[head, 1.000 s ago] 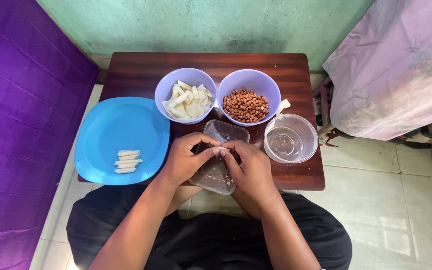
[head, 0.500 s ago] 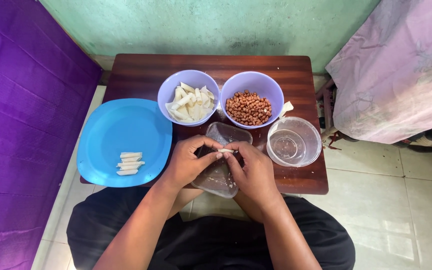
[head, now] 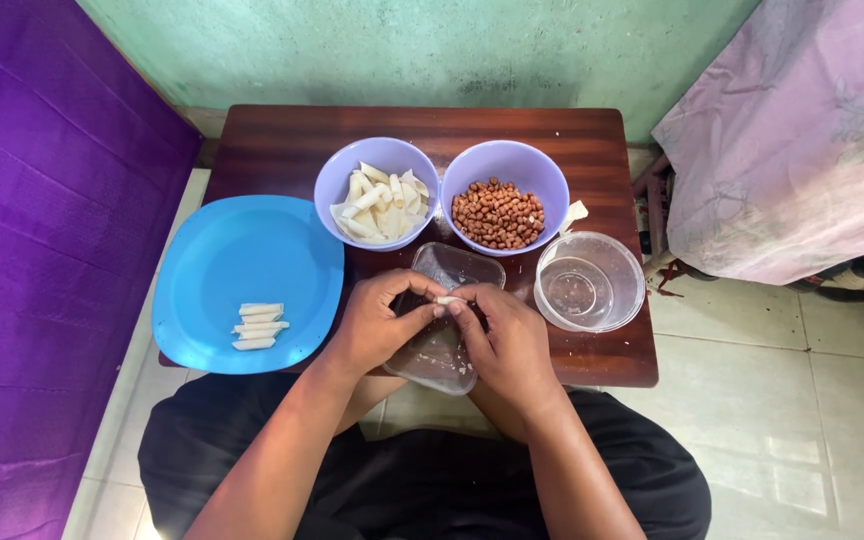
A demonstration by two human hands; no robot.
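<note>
My left hand (head: 380, 325) and my right hand (head: 505, 340) meet over a clear rectangular plastic container (head: 449, 268) at the table's front edge. Between the fingertips of both hands sits a small white pastry piece (head: 448, 300), pinched from either side. A lilac bowl of white pastry strips (head: 376, 192) and a lilac bowl of peanuts (head: 497, 212) stand just beyond the container. On the blue plate (head: 242, 250) to the left lie several rolled white pieces (head: 257, 326).
A clear round container (head: 589, 280) stands at the right of the dark wooden table (head: 282, 140). Purple cloth hangs along the left, a pink cloth-covered object is at the right, and a green wall is behind.
Both hands stay over the clear container with only small finger movement on the white piece. Bowls and plate have not moved.
</note>
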